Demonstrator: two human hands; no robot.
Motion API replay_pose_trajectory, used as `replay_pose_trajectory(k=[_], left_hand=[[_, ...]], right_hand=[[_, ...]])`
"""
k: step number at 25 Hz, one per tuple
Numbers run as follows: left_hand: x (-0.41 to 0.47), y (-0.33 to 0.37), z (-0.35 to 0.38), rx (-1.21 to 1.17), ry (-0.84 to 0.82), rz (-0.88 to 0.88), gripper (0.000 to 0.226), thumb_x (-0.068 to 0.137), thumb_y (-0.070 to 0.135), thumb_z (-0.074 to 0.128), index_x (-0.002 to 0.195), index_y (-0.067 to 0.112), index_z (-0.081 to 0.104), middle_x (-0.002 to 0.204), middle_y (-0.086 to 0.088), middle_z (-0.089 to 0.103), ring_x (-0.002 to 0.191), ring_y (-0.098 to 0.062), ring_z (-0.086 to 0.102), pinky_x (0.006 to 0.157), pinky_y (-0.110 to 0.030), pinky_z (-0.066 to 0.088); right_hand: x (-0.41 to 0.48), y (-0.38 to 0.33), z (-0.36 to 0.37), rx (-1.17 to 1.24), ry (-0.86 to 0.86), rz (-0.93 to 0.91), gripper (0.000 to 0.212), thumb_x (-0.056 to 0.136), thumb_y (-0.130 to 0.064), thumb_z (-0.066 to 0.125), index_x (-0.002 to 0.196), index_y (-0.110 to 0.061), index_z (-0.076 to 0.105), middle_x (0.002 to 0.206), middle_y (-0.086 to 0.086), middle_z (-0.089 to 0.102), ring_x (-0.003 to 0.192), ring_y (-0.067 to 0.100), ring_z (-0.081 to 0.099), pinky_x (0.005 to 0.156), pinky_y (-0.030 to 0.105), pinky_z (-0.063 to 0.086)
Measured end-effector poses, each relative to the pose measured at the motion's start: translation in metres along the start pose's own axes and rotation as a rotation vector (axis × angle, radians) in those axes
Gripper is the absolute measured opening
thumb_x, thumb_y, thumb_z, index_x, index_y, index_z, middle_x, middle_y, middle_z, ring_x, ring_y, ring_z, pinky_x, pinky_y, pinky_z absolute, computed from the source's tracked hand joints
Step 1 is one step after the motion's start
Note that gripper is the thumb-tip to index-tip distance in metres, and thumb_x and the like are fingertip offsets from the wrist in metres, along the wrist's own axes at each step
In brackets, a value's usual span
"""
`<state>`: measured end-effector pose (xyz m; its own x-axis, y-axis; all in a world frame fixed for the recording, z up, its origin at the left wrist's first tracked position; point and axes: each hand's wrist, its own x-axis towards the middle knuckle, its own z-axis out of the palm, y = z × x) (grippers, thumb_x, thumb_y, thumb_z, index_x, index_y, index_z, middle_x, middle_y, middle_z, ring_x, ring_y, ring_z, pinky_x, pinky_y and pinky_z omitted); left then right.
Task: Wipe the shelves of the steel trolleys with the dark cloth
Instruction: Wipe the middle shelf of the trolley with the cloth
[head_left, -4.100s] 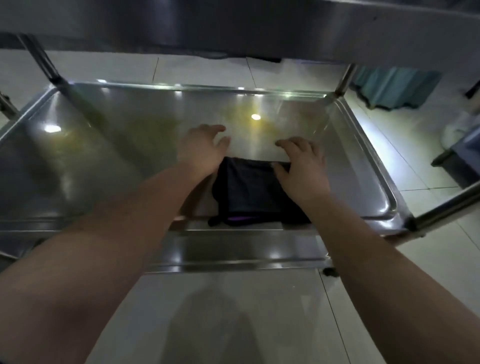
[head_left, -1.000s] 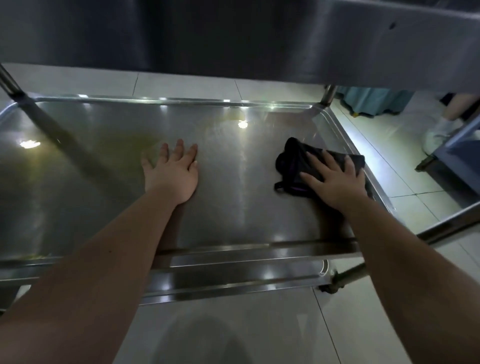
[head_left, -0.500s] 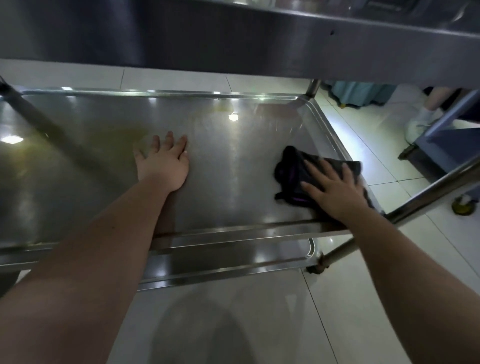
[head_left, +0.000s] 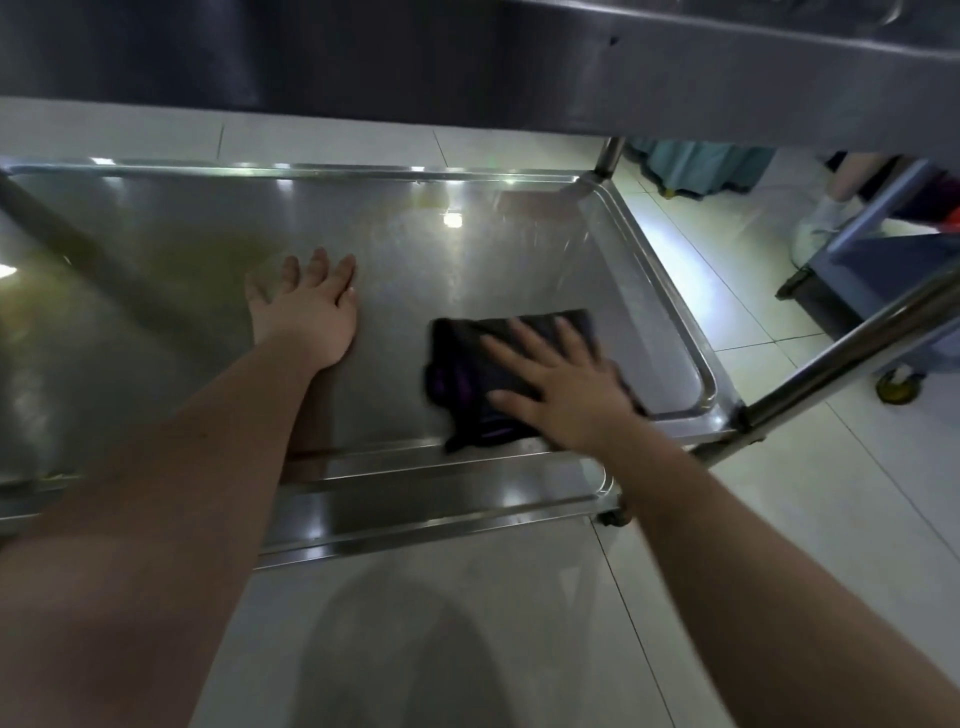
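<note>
The middle steel shelf (head_left: 467, 270) of the trolley fills the view, with a raised rim all round. A dark cloth (head_left: 467, 374) with purple stitching lies folded on its near right part, close to the front rim. My right hand (head_left: 566, 389) presses flat on the cloth, fingers spread, covering its right half. My left hand (head_left: 306, 312) rests flat on the bare steel to the left of the cloth, palm down, holding nothing.
The top shelf's edge (head_left: 675, 78) hangs overhead across the view. A lower shelf (head_left: 441, 509) shows beneath the front rim. A trolley post (head_left: 852, 348) slants at right. On the tiled floor at right stand a blue cart (head_left: 883, 280), teal fabric (head_left: 701, 166) and another person's leg (head_left: 852, 176).
My right hand has slid the cloth leftward and toward the front rim, away from the right edge. My left hand stays planted on the shelf.
</note>
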<state>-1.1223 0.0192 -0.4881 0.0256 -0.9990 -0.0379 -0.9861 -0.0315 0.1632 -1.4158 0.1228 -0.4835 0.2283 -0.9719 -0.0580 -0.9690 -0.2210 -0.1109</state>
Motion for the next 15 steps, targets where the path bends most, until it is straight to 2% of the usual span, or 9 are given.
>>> replay_pose_trajectory(k=[3, 5, 7, 9, 11, 13, 15], left_hand=[[0.000, 0.005, 0.001, 0.009, -0.002, -0.008, 0.051, 0.103, 0.043, 0.015, 0.154, 0.042, 0.008, 0.164, 0.008, 0.001, 0.151, -0.024, 0.000, 0.114, -0.065, -0.003], [0.000, 0.009, 0.003, 0.024, -0.001, -0.011, 0.052, 0.103, 0.043, 0.015, 0.154, 0.041, 0.007, 0.165, 0.007, 0.001, 0.151, -0.025, -0.001, 0.114, -0.065, -0.004], [0.001, 0.009, 0.004, 0.024, -0.001, -0.017, 0.052, 0.103, 0.043, 0.014, 0.154, 0.041, 0.006, 0.165, 0.007, 0.000, 0.151, -0.026, -0.002, 0.113, -0.065, -0.005], [0.002, 0.006, 0.004, 0.030, -0.014, -0.004, 0.052, 0.103, 0.043, 0.014, 0.154, 0.042, 0.005, 0.164, 0.007, 0.000, 0.151, -0.026, -0.001, 0.113, -0.065, -0.006], [0.003, 0.002, 0.003, -0.025, -0.036, 0.014, 0.051, 0.104, 0.041, 0.017, 0.154, 0.042, 0.011, 0.164, 0.008, 0.002, 0.151, -0.025, -0.001, 0.113, -0.064, -0.006], [0.003, -0.004, -0.005, -0.192, -0.032, 0.006, 0.048, 0.105, 0.037, 0.021, 0.153, 0.042, 0.019, 0.164, 0.008, 0.007, 0.151, -0.022, 0.001, 0.116, -0.059, -0.006], [0.002, -0.013, -0.021, -0.435, -0.012, -0.025, 0.045, 0.105, 0.034, 0.027, 0.150, 0.038, 0.031, 0.163, 0.005, 0.014, 0.151, -0.021, 0.004, 0.120, -0.050, -0.001]], right_hand=[[-0.033, 0.086, -0.022, -0.033, -0.072, 0.250, 0.064, 0.066, -0.092, 0.000, 0.121, -0.076, -0.026, 0.157, -0.027, -0.013, 0.149, 0.028, -0.008, 0.119, 0.055, 0.000], [-0.040, 0.092, -0.026, -0.015, -0.128, 0.329, 0.065, 0.059, -0.094, -0.006, 0.117, -0.077, -0.031, 0.159, -0.025, -0.015, 0.149, 0.030, -0.012, 0.117, 0.057, -0.004], [-0.028, 0.057, -0.017, -0.013, -0.146, 0.314, 0.072, 0.057, -0.095, -0.007, 0.122, -0.074, -0.030, 0.157, -0.026, -0.020, 0.147, 0.035, -0.017, 0.113, 0.065, -0.007], [-0.006, -0.006, 0.001, -0.019, -0.115, 0.194, 0.080, 0.061, -0.095, -0.004, 0.134, -0.067, -0.021, 0.158, -0.023, -0.021, 0.145, 0.041, -0.020, 0.107, 0.070, -0.010], [0.012, -0.077, 0.016, -0.035, -0.091, 0.068, 0.077, 0.068, -0.091, 0.000, 0.138, -0.063, -0.018, 0.159, -0.018, -0.021, 0.142, 0.045, -0.023, 0.102, 0.072, -0.017], [0.021, -0.125, 0.018, -0.020, -0.095, 0.036, 0.074, 0.075, -0.088, 0.003, 0.139, -0.061, -0.019, 0.159, -0.015, -0.023, 0.140, 0.047, -0.026, 0.100, 0.072, -0.020], [0.022, -0.138, 0.015, -0.010, -0.107, 0.042, 0.072, 0.079, -0.087, 0.007, 0.141, -0.061, -0.018, 0.159, -0.014, -0.023, 0.140, 0.047, -0.027, 0.101, 0.072, -0.020]])
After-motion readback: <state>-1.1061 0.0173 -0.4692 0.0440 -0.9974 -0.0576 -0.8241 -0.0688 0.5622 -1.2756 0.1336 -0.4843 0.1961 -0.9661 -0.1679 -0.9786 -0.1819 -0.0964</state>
